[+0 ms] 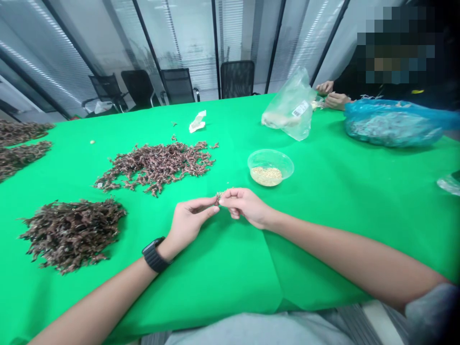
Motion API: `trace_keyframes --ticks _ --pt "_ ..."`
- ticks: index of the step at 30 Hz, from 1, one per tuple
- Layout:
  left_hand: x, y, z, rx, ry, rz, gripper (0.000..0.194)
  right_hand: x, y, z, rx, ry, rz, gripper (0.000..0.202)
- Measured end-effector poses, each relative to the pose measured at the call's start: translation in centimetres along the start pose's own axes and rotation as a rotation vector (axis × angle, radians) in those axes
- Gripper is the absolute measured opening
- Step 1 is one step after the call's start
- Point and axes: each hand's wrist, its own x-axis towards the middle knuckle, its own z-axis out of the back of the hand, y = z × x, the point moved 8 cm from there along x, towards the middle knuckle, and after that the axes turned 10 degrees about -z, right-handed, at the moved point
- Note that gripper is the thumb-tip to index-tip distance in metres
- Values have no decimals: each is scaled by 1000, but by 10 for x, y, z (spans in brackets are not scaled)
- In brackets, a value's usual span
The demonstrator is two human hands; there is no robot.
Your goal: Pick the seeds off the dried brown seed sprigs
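In front of me, my left hand (189,219) and my right hand (247,206) meet over the green cloth, both with thumb and fingers pinched together. Between the fingertips is a small brown twisted piece (217,197), mostly hidden; its kind cannot be made out. Beyond my right hand stands a clear plastic bowl (283,165) with small pale golden bits (266,176) in its bottom. A loose heap of small reddish-brown pieces (161,163) spreads behind my left hand. A darker, thicker heap of similar pieces (75,232) lies left of my watch-wearing wrist.
More brown heaps (21,132) lie at the far left. Across the green-covered table (230,273) are a crumpled white paper (197,121), a clear plastic bag (289,108) and a full blue bag (393,124). A person's hands (336,99) work behind the bags.
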Motion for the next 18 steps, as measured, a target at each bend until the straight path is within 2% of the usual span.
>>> trace_keyframes --ticks 3,6,8,11,18 --pt "-1 8 -5 -163 1 96 35 -4 11 5 -163 -108 162 25" --pt "-2 14 -7 -246 5 138 35 -14 27 5 -410 -223 390 19" --pt "-3 17 -8 -275 6 146 35 -20 33 0 -588 -257 491 16" --pt "-3 16 -7 -279 1 141 34 -24 36 -5 -711 -259 551 13" --pt "-2 10 -8 -249 -1 93 33 -26 33 -10 -602 -263 534 11"
